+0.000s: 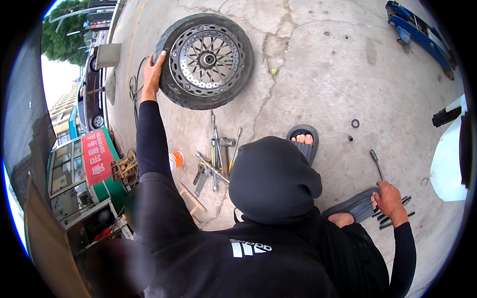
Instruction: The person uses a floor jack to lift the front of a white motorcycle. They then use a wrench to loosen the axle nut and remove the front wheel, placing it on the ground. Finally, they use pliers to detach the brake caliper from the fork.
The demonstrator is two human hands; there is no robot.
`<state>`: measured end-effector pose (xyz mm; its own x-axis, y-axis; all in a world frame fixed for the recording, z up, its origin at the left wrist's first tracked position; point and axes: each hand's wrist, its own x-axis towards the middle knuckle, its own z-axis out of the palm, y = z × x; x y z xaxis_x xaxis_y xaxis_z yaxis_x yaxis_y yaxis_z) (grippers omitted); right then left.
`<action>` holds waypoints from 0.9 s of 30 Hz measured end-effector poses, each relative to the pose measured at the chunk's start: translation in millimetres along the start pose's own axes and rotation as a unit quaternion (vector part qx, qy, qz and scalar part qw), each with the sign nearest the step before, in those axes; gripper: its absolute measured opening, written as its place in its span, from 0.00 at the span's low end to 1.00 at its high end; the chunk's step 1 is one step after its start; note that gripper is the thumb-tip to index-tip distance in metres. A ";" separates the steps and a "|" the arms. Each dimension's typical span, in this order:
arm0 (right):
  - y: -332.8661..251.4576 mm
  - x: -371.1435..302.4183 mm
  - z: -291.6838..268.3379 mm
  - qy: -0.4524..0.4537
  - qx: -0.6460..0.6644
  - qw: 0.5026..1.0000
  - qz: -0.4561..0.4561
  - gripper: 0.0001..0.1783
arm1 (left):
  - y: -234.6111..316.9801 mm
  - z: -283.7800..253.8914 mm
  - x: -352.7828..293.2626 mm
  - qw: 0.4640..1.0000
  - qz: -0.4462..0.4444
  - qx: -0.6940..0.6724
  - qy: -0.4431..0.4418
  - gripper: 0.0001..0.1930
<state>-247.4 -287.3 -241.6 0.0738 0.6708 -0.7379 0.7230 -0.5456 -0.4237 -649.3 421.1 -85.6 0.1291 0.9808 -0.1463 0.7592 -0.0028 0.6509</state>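
A motorcycle wheel (171,88) with a black tyre, spokes and a slotted brake disc is at the far left of the middle. My left hand (152,74) grips its left edge, thumb on the sidewall and fingers hidden behind the rubber. At the right, beside a black slipper (348,204), my right hand (390,201) is closed round a thin metal rod tool (379,168) with a thick dark end pointing away. Several dark rods (397,217) lie under and beside that hand. A flat ring (355,123) and a small dark sleeve-like part (350,138) rest on the concrete farther out.
Several hand tools, among them a hammer (227,142) and a cross wrench (212,169), lie left of centre. Near them are an orange-and-white tub (176,159) and a small wooden frame (191,201). A blue floor jack (420,35) stands far right; a green-and-red stall (94,159) stands left.
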 end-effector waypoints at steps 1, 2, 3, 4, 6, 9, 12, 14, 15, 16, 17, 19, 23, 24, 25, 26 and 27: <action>-1.6 1.3 -0.6 -0.010 -0.004 1.000 -0.001 0.21 | -8.2 -1.0 5.0 1.000 0.006 0.005 0.006 0.47; -3.1 5.2 -2.0 -0.006 -0.009 1.000 -0.008 0.21 | -13.9 -4.2 7.3 1.000 0.012 0.013 0.015 0.48; -4.8 9.3 -4.1 -0.001 -0.013 1.000 -0.014 0.21 | -19.4 -8.9 9.3 0.999 0.019 0.020 0.024 0.48; -6.8 13.2 -5.8 0.004 -0.018 1.000 -0.020 0.21 | -24.5 -14.2 11.4 1.000 0.009 0.015 0.023 0.50; -4.8 15.4 -9.3 0.045 -0.011 0.998 -0.031 0.20 | -22.0 -6.8 9.1 1.000 -0.011 -0.001 0.015 0.52; -6.7 16.6 -15.0 0.076 -0.001 0.997 -0.021 0.20 | -29.8 3.2 26.8 0.994 0.040 0.093 0.050 0.57; -10.1 33.7 -16.1 0.122 -0.007 0.991 -0.060 0.21 | -42.1 -31.5 33.4 0.986 0.053 0.153 0.043 0.57; -15.8 41.3 -28.1 0.107 -0.014 0.992 -0.064 0.19 | -47.6 -47.2 28.3 0.983 0.051 0.167 0.055 0.55; -13.5 36.7 -34.5 0.073 -0.033 0.996 -0.039 0.18 | -45.1 -47.7 17.4 0.963 0.093 0.233 0.096 0.55; -11.9 37.2 -32.5 0.042 -0.043 0.998 -0.016 0.18 | -32.3 -39.4 6.7 0.964 0.128 0.225 0.066 0.54; -8.9 33.3 -31.4 0.053 -0.034 0.998 -0.010 0.18 | -26.2 -39.7 4.4 0.952 0.162 0.244 0.085 0.52; 5.6 15.5 -25.3 0.078 -0.019 0.997 0.008 0.18 | 14.0 -21.5 -23.0 0.953 0.196 0.227 0.044 0.44; 43.6 -26.1 -26.5 0.124 0.018 0.990 0.066 0.20 | 49.3 -17.5 -53.5 0.956 0.233 0.178 -0.012 0.40; 54.9 -44.5 -33.3 0.132 0.029 0.987 0.089 0.20 | 69.7 -3.6 -74.4 0.955 0.247 0.158 -0.036 0.42; 66.9 -64.7 -41.6 0.151 0.051 0.980 0.122 0.21 | 80.7 1.9 -86.8 0.954 0.254 0.151 -0.045 0.43; 76.2 -85.1 -49.8 0.172 0.073 0.971 0.151 0.22 | 88.0 7.4 -94.9 0.952 0.262 0.147 -0.051 0.44; 86.8 -106.0 -55.1 0.212 0.073 0.958 0.177 0.22 | 91.9 14.3 -96.9 0.946 0.285 0.145 -0.061 0.44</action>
<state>-154.6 -378.1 -171.2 0.5912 0.5577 -0.5827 0.4990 -0.8205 -0.2789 -583.0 323.0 -22.2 0.6290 0.7742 0.0706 0.6850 -0.5949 0.4206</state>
